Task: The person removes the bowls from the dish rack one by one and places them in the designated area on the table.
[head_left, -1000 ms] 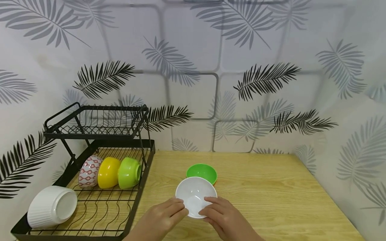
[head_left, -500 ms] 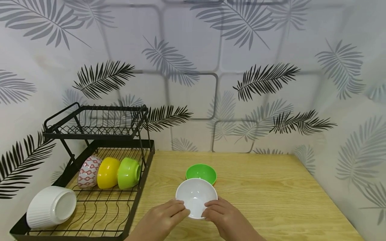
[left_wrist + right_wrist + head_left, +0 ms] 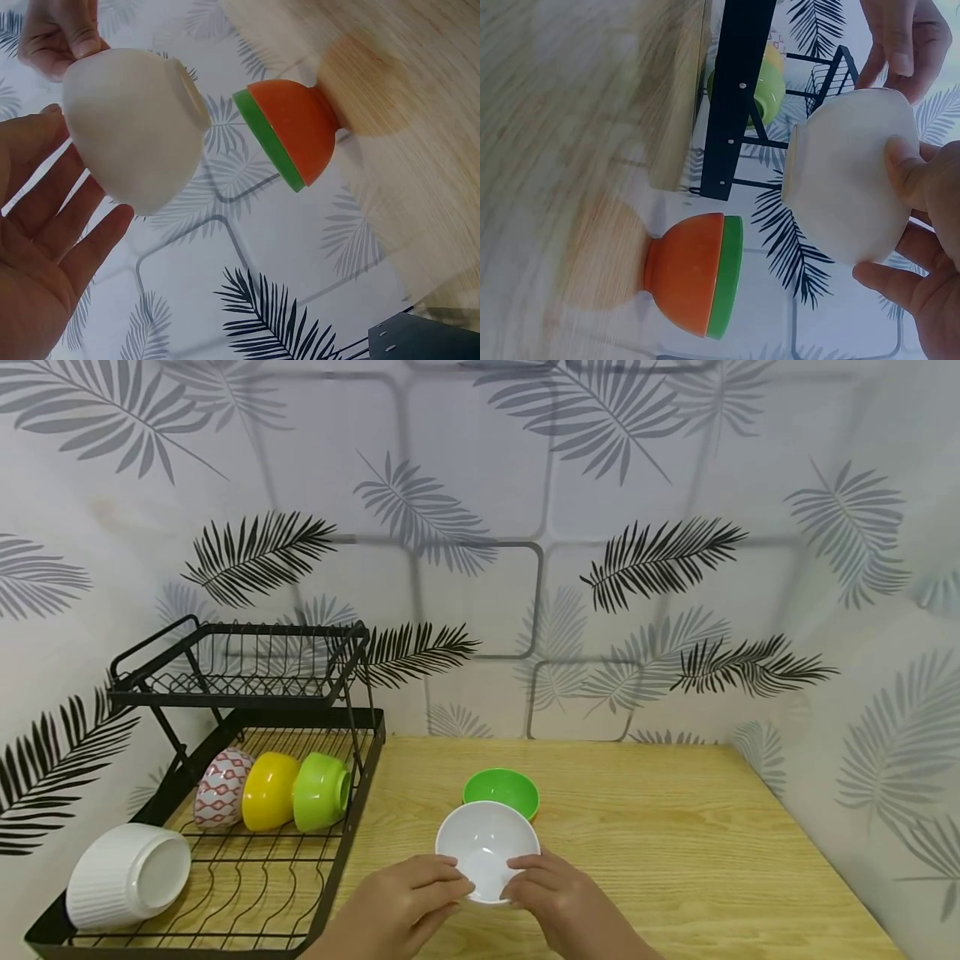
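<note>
A plain white bowl [image 3: 486, 839] is held up over the wooden table, its mouth tilted toward the head camera. My left hand [image 3: 397, 897] grips its left side at the near rim. On the opposite side my right hand [image 3: 561, 893] holds the rim, and in the right wrist view its thumb [image 3: 904, 169] presses the outer wall. Just beyond stands a green bowl [image 3: 501, 787], nested inside an orange bowl [image 3: 300, 124] on the table. The wrist views show air between the white bowl and that stack.
A black two-tier dish rack [image 3: 343, 860] occupies the left. On its lower tier a patterned bowl [image 3: 223, 789], a yellow bowl [image 3: 270, 792] and a lime bowl [image 3: 318, 792] stand on edge, with a ribbed white bowl [image 3: 112, 877] nearer. Leaf-patterned wall covering [image 3: 480, 610] backs the table.
The left hand's fingers have shifted slightly on the white bowl's rim. The bowl itself stays at nearly the same spot, and the nested bowls have not moved.
</note>
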The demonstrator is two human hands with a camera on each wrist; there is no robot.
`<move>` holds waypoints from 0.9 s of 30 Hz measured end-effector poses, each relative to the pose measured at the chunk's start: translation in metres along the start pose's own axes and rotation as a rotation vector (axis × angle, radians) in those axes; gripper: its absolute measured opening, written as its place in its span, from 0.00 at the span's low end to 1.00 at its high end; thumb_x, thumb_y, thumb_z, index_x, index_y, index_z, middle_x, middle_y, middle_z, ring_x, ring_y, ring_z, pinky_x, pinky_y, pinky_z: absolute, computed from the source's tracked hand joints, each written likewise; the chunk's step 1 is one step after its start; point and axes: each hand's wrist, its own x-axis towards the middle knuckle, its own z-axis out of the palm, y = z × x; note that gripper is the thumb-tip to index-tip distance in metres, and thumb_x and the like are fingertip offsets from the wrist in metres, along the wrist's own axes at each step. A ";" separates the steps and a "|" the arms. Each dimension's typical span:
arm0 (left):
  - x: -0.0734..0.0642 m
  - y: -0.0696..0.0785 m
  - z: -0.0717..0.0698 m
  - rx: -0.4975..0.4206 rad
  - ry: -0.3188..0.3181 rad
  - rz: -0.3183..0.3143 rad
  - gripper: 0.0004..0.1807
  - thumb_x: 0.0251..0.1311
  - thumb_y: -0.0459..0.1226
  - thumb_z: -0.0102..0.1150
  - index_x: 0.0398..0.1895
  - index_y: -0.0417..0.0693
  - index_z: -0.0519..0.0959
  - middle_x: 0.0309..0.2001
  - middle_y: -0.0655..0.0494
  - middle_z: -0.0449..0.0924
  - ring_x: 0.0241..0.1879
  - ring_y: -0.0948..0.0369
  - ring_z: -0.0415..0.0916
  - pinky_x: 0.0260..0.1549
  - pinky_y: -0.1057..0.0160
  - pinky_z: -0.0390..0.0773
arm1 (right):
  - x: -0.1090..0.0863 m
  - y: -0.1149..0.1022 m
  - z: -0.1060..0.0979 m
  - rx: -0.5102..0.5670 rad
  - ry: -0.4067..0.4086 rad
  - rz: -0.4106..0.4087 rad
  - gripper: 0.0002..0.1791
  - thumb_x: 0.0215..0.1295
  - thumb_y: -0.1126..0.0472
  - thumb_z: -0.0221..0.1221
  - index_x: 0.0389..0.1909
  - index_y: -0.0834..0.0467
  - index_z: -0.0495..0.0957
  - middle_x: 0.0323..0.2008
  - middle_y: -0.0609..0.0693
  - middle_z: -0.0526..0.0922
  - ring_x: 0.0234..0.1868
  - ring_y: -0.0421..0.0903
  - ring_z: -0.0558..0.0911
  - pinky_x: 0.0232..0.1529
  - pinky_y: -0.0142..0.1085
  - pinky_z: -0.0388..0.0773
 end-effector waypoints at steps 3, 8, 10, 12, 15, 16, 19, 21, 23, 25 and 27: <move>-0.001 -0.002 -0.004 -0.032 0.064 -0.018 0.15 0.70 0.45 0.49 0.43 0.50 0.84 0.45 0.57 0.82 0.46 0.60 0.80 0.47 0.70 0.79 | 0.001 0.003 0.000 -0.010 0.025 0.019 0.06 0.66 0.65 0.58 0.30 0.55 0.80 0.32 0.40 0.83 0.46 0.45 0.83 0.51 0.40 0.80; -0.007 -0.006 -0.015 -0.044 0.118 -0.092 0.13 0.69 0.45 0.51 0.43 0.52 0.84 0.47 0.58 0.81 0.48 0.59 0.78 0.50 0.72 0.76 | 0.002 0.009 -0.002 -0.024 0.062 0.066 0.19 0.75 0.55 0.44 0.30 0.54 0.80 0.34 0.42 0.85 0.47 0.47 0.83 0.46 0.49 0.81; -0.010 -0.007 -0.018 -0.046 0.129 -0.115 0.12 0.69 0.44 0.53 0.42 0.53 0.84 0.46 0.58 0.81 0.47 0.59 0.78 0.51 0.72 0.75 | 0.003 0.012 -0.002 -0.024 0.073 0.086 0.09 0.69 0.62 0.55 0.29 0.55 0.79 0.34 0.43 0.85 0.48 0.48 0.83 0.46 0.52 0.81; -0.013 -0.008 -0.022 -0.041 0.139 -0.146 0.09 0.67 0.43 0.55 0.41 0.54 0.84 0.45 0.60 0.81 0.47 0.60 0.78 0.52 0.73 0.74 | 0.004 0.015 -0.002 -0.022 0.089 0.106 0.06 0.57 0.70 0.64 0.29 0.55 0.80 0.34 0.43 0.85 0.48 0.50 0.83 0.46 0.54 0.80; -0.018 -0.010 -0.029 -0.033 0.142 -0.193 0.05 0.63 0.41 0.61 0.40 0.56 0.84 0.44 0.63 0.81 0.46 0.61 0.78 0.53 0.74 0.73 | 0.005 0.019 0.000 -0.029 0.109 0.131 0.17 0.42 0.76 0.69 0.31 0.55 0.80 0.35 0.42 0.84 0.48 0.51 0.83 0.47 0.54 0.79; -0.019 -0.010 -0.032 -0.030 0.136 -0.217 0.05 0.61 0.40 0.63 0.39 0.57 0.84 0.44 0.64 0.81 0.46 0.62 0.78 0.53 0.75 0.72 | 0.005 0.021 0.001 -0.032 0.116 0.134 0.17 0.42 0.76 0.69 0.32 0.55 0.81 0.35 0.43 0.84 0.48 0.52 0.83 0.46 0.54 0.80; -0.025 -0.012 -0.040 -0.023 0.114 -0.272 0.06 0.59 0.39 0.65 0.40 0.58 0.84 0.44 0.66 0.81 0.47 0.64 0.78 0.54 0.77 0.71 | 0.008 0.026 0.005 -0.039 0.122 0.153 0.16 0.42 0.76 0.69 0.32 0.56 0.82 0.35 0.44 0.84 0.47 0.52 0.84 0.47 0.52 0.81; -0.028 -0.013 -0.045 -0.015 0.112 -0.290 0.07 0.58 0.38 0.65 0.39 0.58 0.84 0.44 0.67 0.81 0.47 0.64 0.78 0.53 0.78 0.71 | 0.010 0.031 0.009 -0.038 0.123 0.178 0.15 0.43 0.76 0.69 0.31 0.57 0.82 0.35 0.44 0.85 0.47 0.52 0.84 0.46 0.48 0.82; -0.031 -0.014 -0.049 0.003 0.116 -0.300 0.08 0.57 0.36 0.67 0.39 0.58 0.84 0.44 0.67 0.81 0.46 0.64 0.78 0.52 0.79 0.70 | 0.012 0.035 0.012 -0.036 0.125 0.210 0.15 0.42 0.76 0.69 0.30 0.57 0.83 0.34 0.45 0.85 0.46 0.52 0.84 0.46 0.45 0.82; -0.033 -0.015 -0.053 0.021 0.119 -0.317 0.11 0.53 0.34 0.69 0.39 0.58 0.84 0.44 0.68 0.81 0.45 0.65 0.78 0.51 0.79 0.70 | 0.013 0.038 0.014 -0.034 0.125 0.243 0.15 0.42 0.77 0.70 0.30 0.58 0.83 0.34 0.46 0.85 0.46 0.52 0.84 0.46 0.43 0.82; -0.036 -0.015 -0.055 0.042 0.114 -0.339 0.15 0.49 0.32 0.71 0.38 0.59 0.84 0.43 0.69 0.80 0.44 0.66 0.78 0.50 0.80 0.71 | 0.014 0.040 0.017 -0.048 0.124 0.267 0.14 0.42 0.77 0.70 0.30 0.58 0.83 0.34 0.47 0.86 0.47 0.52 0.84 0.47 0.45 0.82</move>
